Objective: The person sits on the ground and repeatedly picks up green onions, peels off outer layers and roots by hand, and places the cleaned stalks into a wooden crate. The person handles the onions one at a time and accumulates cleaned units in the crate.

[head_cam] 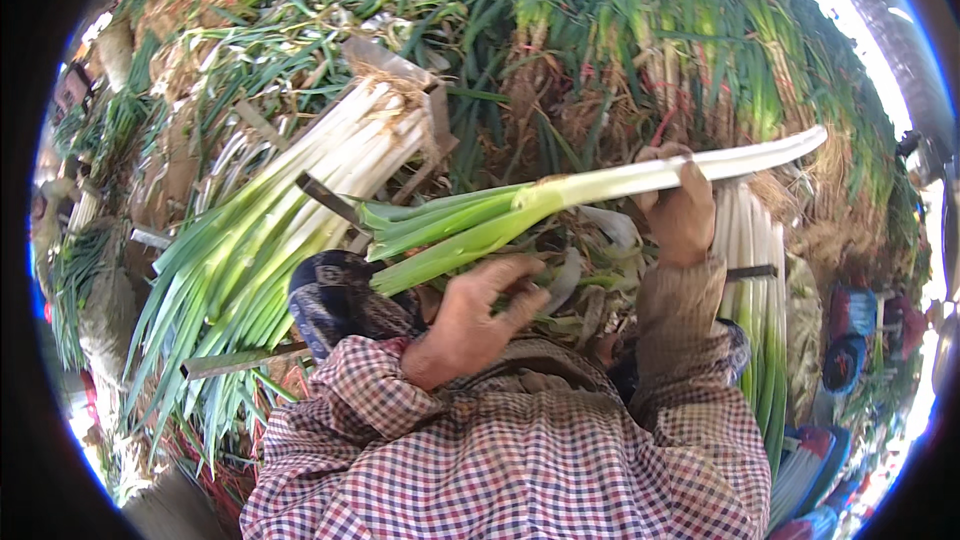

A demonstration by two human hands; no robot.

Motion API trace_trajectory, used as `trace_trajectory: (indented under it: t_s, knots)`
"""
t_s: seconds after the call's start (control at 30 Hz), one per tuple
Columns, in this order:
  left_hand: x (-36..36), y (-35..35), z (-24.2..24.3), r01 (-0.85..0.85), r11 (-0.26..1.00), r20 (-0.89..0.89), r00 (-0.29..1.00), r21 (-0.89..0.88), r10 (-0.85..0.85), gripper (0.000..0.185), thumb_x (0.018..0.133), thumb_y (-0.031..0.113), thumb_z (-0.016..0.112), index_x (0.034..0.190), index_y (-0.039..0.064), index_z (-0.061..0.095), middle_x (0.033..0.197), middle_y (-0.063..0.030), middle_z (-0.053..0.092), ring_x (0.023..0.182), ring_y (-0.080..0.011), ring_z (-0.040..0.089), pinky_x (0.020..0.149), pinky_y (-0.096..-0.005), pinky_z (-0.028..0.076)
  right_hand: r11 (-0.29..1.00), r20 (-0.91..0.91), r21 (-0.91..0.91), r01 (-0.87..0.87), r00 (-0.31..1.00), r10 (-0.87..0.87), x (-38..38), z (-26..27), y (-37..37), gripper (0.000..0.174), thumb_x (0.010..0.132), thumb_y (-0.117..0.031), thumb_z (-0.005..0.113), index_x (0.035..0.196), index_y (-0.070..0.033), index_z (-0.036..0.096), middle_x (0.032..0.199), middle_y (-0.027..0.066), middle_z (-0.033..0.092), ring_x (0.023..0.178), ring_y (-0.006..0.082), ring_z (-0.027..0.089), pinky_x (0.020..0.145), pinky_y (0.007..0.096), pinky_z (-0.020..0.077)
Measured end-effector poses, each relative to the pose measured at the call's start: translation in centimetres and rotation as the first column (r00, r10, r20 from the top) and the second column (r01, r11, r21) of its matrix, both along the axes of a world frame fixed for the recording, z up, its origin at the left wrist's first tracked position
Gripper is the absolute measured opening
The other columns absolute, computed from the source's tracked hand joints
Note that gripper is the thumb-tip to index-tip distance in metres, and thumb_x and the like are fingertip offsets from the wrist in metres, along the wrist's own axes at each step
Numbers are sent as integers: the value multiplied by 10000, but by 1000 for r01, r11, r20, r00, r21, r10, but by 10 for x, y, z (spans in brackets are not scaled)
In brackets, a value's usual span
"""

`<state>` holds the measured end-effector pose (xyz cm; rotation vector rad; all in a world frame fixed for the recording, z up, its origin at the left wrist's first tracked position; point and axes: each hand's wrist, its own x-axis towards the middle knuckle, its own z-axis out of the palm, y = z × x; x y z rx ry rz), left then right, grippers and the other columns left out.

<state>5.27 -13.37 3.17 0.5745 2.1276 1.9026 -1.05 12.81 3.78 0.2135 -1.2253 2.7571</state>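
Observation:
My right hand (681,210) grips the white shank of a long green onion (600,186), held up crosswise in front of me. Its pale end points to the right, while its green leaves fan out to the left. Just below those leaves is my left hand (480,319), fingers curved and apart, with nothing visible in it. On the left, a thick bundle of green onions (300,202) lies in a metal rack (439,109), roots at the far end. Several more white-stemmed onions (750,247) lie beyond my right wrist, partly hidden by my arm.
Piled bunches of green onions (720,37) with red ties fill the far side. Loose peeled leaves (574,277) litter the ground between my knees. Rack bars stick out on the left (240,361) and right (752,271). Blue-and-red packages (851,311) are at the right.

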Motion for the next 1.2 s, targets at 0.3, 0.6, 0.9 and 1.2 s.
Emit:
trace_trajectory:
  t_s: [0.3, 0.6, 0.9, 1.2]
  knots:
    - [-15, 20, 8, -165, 913, -502, 863, -373, -50, 577, 870, 296, 626, 1318, 1, 413, 1288, -199, 473, 1238, -291, 426, 1036, -356, 320, 824, 30, 541, 169, 975, -220, -6, 33, 59, 213, 818, -192, 614, 840, 20, 624, 751, 95, 625, 651, 162, 573, 557, 293, 448]
    - [-33, 37, -29, 201, 930, 311, 902, 308, -298, 407, 896, 231, 610, 1200, -30, 541, 1104, -80, 608, 951, -123, 558, 832, -250, 459, 925, 6, 348, -152, 987, 160, 14, 30, 40, 396, 757, -223, 681, 1037, 25, 551, 863, 205, 630, 788, 292, 627, 708, 393, 525]
    - [-50, -8, -103, -183, 632, -312, 945, -753, -98, 189, 908, 128, 573, 1042, 4, 622, 895, -42, 636, 813, -115, 576, 721, -267, 480, 907, -141, 410, 100, 989, -45, 9, 53, 79, 358, 794, -274, 644, 1004, -3, 541, 828, 139, 608, 735, 225, 585, 665, 332, 493]
    - [-36, 46, -19, 67, 996, 153, 985, 63, -76, 390, 842, 166, 676, 1179, 12, 554, 969, -52, 602, 821, -98, 544, 733, -239, 462, 855, -92, 510, 98, 994, -59, 30, 57, 94, 420, 739, -330, 680, 965, -5, 538, 772, 133, 599, 692, 212, 581, 594, 305, 472]
